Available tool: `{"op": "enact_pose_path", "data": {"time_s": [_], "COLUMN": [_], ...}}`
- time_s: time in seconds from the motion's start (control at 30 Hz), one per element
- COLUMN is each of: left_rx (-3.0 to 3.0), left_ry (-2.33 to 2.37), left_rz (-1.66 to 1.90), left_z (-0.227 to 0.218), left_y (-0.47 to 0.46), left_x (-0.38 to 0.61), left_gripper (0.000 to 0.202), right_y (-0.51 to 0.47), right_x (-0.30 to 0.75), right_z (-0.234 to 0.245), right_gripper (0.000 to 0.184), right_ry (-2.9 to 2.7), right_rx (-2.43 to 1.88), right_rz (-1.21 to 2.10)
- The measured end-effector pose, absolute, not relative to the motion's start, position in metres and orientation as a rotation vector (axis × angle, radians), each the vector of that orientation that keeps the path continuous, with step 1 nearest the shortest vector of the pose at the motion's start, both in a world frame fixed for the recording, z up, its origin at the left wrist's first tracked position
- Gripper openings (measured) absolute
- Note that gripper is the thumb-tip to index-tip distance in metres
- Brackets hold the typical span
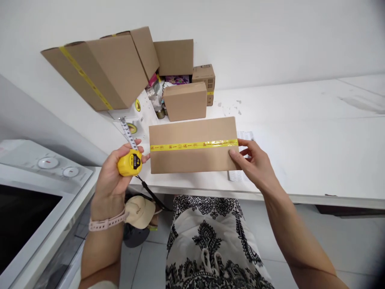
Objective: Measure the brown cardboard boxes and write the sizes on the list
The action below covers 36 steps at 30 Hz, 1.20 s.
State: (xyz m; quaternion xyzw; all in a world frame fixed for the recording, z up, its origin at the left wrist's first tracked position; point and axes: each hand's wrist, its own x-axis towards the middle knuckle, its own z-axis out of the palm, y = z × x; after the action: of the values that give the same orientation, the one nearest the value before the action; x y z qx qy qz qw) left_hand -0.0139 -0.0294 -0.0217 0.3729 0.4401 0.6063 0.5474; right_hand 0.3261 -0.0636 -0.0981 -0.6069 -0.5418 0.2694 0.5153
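My left hand [112, 170] is closed around a yellow tape measure [129, 163], whose white blade [128, 132] is pulled out a short way and points up and away. A finger of that hand reaches to the left end of a brown cardboard box [194, 160]. Yellow printed tape runs lengthwise along the box's face. At the box's right end, my right hand [254, 164] grips it, thumb on the near face and the other fingers behind. The box is held above the white table, partly covering a printed sheet [240, 175].
Large cardboard boxes [105, 68] stand on a white carton [144, 112] at the back left. Beside them are a smaller box [186, 103] and another carton [204, 74] against the wall. A microwave [48, 172] is at left. Caps [140, 210] hang below the table edge.
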Motion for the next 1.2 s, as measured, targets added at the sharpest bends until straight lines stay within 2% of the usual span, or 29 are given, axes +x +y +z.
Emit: {"op": "enact_pose_path", "data": {"time_s": [0.13,0.4,0.47,0.6,0.7,1.0,1.2], "left_rx": [0.824,0.899,0.871,0.875,0.896,0.934,0.798], "left_ry": [1.008,0.736,0.714,0.729,0.761,0.721,0.675], "left_rz": [1.436,0.951,0.923,0.932,0.973,1.112,1.083], "left_z": [-0.005,-0.023,-0.032,-0.043,-0.044,-0.04,-0.055], "left_y": [-0.046,-0.082,-0.075,-0.06,-0.053,-0.044,-0.044], "left_x": [-0.006,0.056,0.075,0.102,0.114,0.115,0.116], "left_gripper": [0.006,0.033,0.031,0.029,0.028,0.028,0.036], "right_y": [-0.043,-0.009,-0.007,-0.007,-0.001,0.094,0.165], "right_x": [0.329,0.325,0.316,0.292,0.279,0.292,0.311], "right_z": [-0.104,-0.072,-0.059,-0.037,-0.032,-0.025,-0.015], "right_gripper": [0.052,0.039,0.033,0.036,0.035,0.027,0.029], "right_ry": [-1.29,-1.522,-1.56,-1.58,-1.472,-1.411,-1.55], "right_rx": [-1.439,-1.519,-1.402,-1.085,-1.003,-0.972,-1.34], "right_rz": [0.7,0.167,0.247,0.873,1.091,1.19,0.944]}}
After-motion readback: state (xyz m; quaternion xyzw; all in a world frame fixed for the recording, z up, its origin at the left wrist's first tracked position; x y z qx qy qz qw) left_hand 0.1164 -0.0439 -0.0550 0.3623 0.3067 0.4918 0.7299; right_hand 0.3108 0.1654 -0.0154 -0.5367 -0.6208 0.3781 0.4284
